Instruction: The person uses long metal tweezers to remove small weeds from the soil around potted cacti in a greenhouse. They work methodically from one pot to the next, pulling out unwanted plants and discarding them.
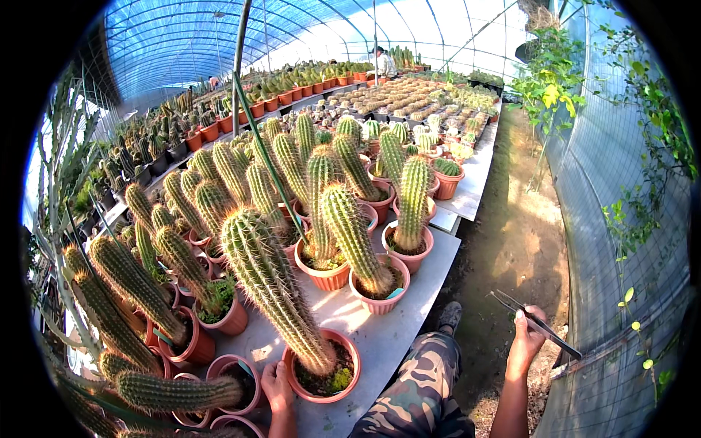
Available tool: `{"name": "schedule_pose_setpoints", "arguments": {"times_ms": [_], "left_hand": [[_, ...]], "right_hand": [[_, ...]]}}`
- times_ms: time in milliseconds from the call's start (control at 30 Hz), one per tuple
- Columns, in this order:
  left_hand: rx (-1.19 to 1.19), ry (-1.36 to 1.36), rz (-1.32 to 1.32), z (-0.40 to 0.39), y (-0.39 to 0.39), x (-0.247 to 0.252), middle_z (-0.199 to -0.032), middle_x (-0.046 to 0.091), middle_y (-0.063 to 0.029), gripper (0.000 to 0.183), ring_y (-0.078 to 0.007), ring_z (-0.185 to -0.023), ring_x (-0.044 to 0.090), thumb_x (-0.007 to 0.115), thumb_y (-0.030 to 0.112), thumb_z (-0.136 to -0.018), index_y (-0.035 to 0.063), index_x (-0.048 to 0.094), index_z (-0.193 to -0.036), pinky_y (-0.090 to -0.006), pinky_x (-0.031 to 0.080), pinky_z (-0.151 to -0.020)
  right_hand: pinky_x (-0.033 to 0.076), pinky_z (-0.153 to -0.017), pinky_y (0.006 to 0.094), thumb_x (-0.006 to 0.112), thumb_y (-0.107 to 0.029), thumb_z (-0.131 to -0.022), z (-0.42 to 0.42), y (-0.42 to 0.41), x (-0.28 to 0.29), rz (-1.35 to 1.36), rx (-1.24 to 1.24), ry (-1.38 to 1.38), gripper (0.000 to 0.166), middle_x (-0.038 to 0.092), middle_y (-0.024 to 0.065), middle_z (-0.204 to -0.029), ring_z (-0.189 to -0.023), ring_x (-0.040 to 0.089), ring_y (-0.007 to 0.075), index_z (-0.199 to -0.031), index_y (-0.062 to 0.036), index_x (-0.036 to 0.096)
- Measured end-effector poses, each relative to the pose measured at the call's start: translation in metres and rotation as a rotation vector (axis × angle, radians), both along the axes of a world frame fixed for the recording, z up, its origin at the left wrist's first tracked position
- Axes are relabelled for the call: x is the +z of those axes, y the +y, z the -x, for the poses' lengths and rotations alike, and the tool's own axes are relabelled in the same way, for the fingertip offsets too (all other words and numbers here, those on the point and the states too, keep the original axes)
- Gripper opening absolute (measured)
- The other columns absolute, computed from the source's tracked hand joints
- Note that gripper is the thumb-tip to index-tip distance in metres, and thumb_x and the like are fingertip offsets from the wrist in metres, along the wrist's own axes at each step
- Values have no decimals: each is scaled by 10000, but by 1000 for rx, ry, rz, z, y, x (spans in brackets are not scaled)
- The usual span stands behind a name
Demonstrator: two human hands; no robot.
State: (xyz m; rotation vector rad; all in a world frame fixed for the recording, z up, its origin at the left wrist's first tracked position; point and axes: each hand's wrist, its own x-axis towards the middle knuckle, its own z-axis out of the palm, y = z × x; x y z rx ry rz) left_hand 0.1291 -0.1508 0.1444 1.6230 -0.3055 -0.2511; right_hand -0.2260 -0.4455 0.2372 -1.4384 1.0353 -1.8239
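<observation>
My left hand point(277, 386) holds the left side of a terracotta-coloured plastic pot point(355, 378) at its rim. In this pot stands a tall, ribbed columnar cactus point(274, 290) that tilts to the left, with small green weeds point(342, 379) on the soil at its foot. Out over the aisle, my right hand point(527, 336) grips long metal tweezers point(564, 346), their tips slightly apart and pointing up and left. Close to my left hand, another pot point(257, 368) holds a cactus point(178, 391) that leans almost flat to the left.
Potted columnar cacti crowd the grey bench point(339, 315), their spines close to my left arm. A thin green pole point(268, 156) slants across them. At right run a dirt aisle point(504, 235) and a mesh-covered plastic wall point(608, 180) with vines. A person point(385, 63) is far back.
</observation>
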Motion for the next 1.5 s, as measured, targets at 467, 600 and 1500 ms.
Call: {"name": "schedule_pose_setpoints", "arguments": {"times_ms": [467, 600, 1500], "left_hand": [[3, -7, 39, -2, -4, 3, -768, 575, -22, 230, -82, -692, 492, 541, 179, -917, -30, 589, -832, -229, 420, -629], [-3, 38, 54, 4, -7, 12, -777, 582, -25, 222, -82, -693, 498, 539, 171, -919, -31, 591, -842, -228, 422, -631], [17, -11, 28, 1, -5, -2, -771, 561, -14, 250, -82, -698, 488, 539, 213, -937, -16, 581, -847, -228, 412, -624]], "right_hand": [[468, -654, 230, 641, -58, -856, -18, 10, 5, -129, 81, -99, 137, 583, 13, -899, -765, 543, 90, -982, -59, 587], [481, -642, 230, 663, -86, -846, -11, 3, -7, -139, 86, -78, 172, 590, 15, -923, -791, 557, 91, -1002, -65, 593], [515, -559, 253, 704, -143, -816, -96, -103, -113, -480, 458, 10, 174, 572, -3, -784, -634, 566, 96, -931, -91, 585]]}}
